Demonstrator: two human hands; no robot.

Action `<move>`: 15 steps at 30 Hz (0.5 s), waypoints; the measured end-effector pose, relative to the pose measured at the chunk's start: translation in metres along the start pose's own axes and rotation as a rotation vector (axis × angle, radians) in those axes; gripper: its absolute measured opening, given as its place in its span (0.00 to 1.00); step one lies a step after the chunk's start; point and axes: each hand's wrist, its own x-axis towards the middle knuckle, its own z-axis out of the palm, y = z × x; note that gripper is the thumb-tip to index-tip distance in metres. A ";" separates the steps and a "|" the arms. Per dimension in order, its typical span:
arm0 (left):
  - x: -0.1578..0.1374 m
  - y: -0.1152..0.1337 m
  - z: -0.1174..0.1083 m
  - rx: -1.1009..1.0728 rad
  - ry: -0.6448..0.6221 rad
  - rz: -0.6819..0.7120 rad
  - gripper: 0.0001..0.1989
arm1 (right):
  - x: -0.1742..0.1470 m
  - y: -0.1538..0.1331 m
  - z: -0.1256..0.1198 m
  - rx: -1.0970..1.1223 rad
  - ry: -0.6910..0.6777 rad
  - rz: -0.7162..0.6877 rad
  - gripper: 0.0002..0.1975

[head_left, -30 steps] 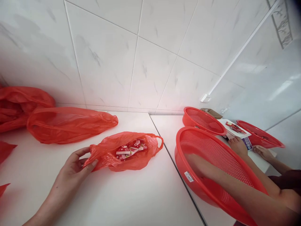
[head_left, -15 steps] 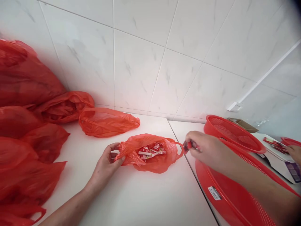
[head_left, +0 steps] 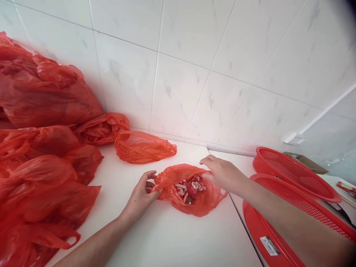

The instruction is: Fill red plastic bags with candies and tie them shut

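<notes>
An open red plastic bag [head_left: 214, 205] lies on the white table, its mouth facing up. Inside it are several small wrapped packets [head_left: 194, 187], mostly red with white print. My left hand [head_left: 146, 191] pinches the left edge of the bag between thumb and fingers. Over the far right rim is my right hand [head_left: 222, 172], fingers stretched out and apart from the thumb, which reaches in at the bag's mouth. Nothing shows in its grip.
Filled red bags [head_left: 50, 178] are heaped on the left. Another red bag [head_left: 144, 147] lies by the tiled wall [head_left: 180, 92]. To the right stand red plastic baskets [head_left: 294, 172], below my right forearm and behind it. A narrow gap separates two table tops.
My right hand has moved left from beside the bag to its mouth; the red packets it held are gone from it. More packets show in the bag. The view has swung left.
</notes>
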 end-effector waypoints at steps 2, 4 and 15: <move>0.000 0.001 0.001 -0.004 0.007 -0.002 0.25 | -0.003 0.014 0.002 -0.029 -0.107 0.144 0.13; -0.001 0.003 0.002 0.012 0.029 0.001 0.26 | -0.005 0.028 0.012 -0.040 -0.220 0.254 0.12; 0.004 0.068 -0.018 -0.354 0.064 -0.059 0.22 | 0.006 0.064 -0.006 0.753 -0.157 0.465 0.05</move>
